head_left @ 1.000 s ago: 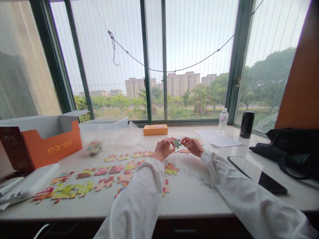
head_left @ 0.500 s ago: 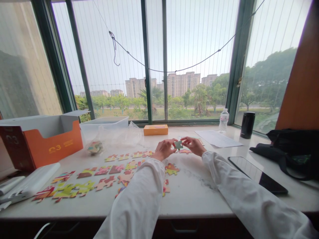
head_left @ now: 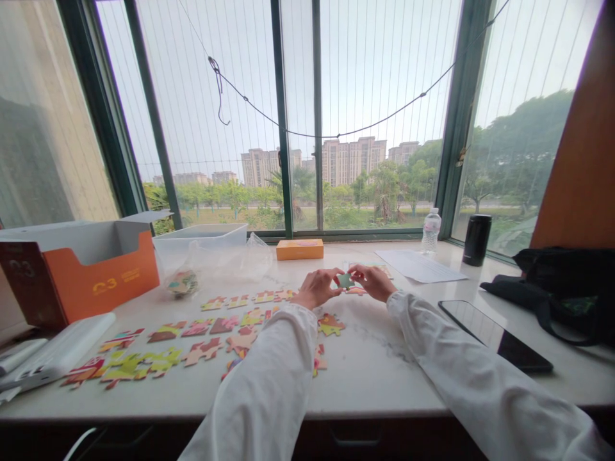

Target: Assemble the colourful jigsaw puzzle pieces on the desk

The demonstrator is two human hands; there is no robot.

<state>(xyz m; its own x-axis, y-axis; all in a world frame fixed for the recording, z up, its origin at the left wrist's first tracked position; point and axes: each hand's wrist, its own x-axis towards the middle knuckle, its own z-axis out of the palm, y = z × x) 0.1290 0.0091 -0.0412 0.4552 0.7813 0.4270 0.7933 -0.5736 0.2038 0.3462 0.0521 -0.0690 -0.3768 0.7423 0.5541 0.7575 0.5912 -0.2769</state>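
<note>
Between my two hands is a small green puzzle piece (head_left: 344, 280), raised a little above the table. My left hand (head_left: 317, 287) pinches its left edge with thumb and fingers. On the opposite edge my right hand (head_left: 372, 282) has its fingertips closed too. Behind and below them lie pinkish puzzle pieces (head_left: 356, 291), partly covered by the hands. A yellow and red puzzle piece (head_left: 331, 324) rests just in front of my left hand. Several rows of colourful puzzle pieces (head_left: 127, 366) spread to the left, some hidden behind my left sleeve.
An orange open box (head_left: 125, 272), a clear plastic tub (head_left: 202, 237) and a bag of pieces (head_left: 182, 283) stand at left. A small orange box (head_left: 300, 250) is by the window. Rightward are paper (head_left: 423, 266), a bottle (head_left: 431, 230), a black cup (head_left: 477, 240) and a phone (head_left: 494, 336).
The green puzzle piece has tilted slightly between my fingers. Both hands stay in nearly the same place.
</note>
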